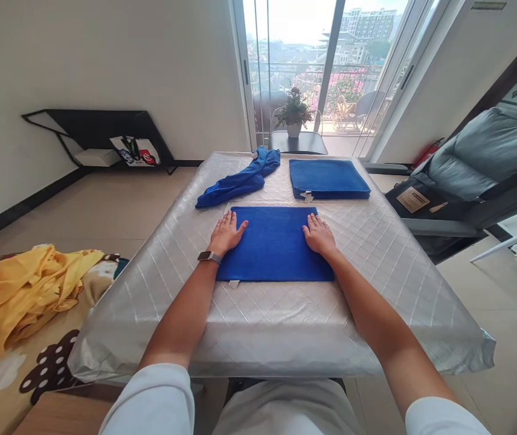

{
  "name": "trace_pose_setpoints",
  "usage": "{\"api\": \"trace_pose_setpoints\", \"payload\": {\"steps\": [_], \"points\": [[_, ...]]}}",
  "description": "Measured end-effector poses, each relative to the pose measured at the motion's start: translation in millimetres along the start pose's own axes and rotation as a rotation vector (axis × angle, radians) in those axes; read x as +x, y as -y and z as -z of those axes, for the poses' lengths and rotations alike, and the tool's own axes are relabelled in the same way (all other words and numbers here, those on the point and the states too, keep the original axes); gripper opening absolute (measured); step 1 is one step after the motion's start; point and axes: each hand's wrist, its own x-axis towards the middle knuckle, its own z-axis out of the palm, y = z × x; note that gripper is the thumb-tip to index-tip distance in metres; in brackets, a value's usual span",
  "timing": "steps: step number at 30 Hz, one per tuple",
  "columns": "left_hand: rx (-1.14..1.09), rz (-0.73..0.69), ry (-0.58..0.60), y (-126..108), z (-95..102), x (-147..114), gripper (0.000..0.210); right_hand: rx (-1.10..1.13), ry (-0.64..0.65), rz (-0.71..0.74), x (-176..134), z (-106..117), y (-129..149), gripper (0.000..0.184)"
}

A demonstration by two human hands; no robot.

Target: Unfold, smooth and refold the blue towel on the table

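Note:
A blue towel (276,248) lies flat and smooth in front of me, with a small white tag at its near edge. My left hand (228,233) rests open on the towel's left edge, a watch on its wrist. On the opposite edge, my right hand (319,234) also lies open, fingers stretched forward. Beyond it sits a neat stack of folded blue towels (328,176) with white tags showing. A crumpled blue towel (243,179) lies loosely bunched at the far left of the table.
A silver quilted cover (159,290) drapes over the table. Yellow cloth (27,296) is heaped on a patterned surface at left. A grey reclining chair (458,181) stands at right. Behind the table, a potted plant (293,115) sits on a chair before the glass door.

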Motion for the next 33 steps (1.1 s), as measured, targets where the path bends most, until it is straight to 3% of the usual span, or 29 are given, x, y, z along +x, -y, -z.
{"api": "trace_pose_setpoints", "payload": {"steps": [16, 22, 26, 33], "points": [[-0.011, -0.014, -0.011, 0.3, 1.1, 1.1, 0.087, -0.088, 0.007, -0.022, -1.3, 7.5, 5.7, 0.063], [-0.028, -0.021, -0.028, 2.2, -1.8, 3.2, 0.087, -0.125, -0.019, -0.006, -25.6, 11.8, 11.0, 0.065], [-0.046, -0.032, -0.052, 4.8, -5.5, 5.8, 0.087, -0.078, 0.042, -0.012, -44.1, 4.8, 14.0, 0.069], [-0.02, -0.002, -0.069, 5.8, -2.1, 2.0, 0.082, -0.018, 0.046, -0.02, -47.9, 2.4, 15.9, 0.07]]}}
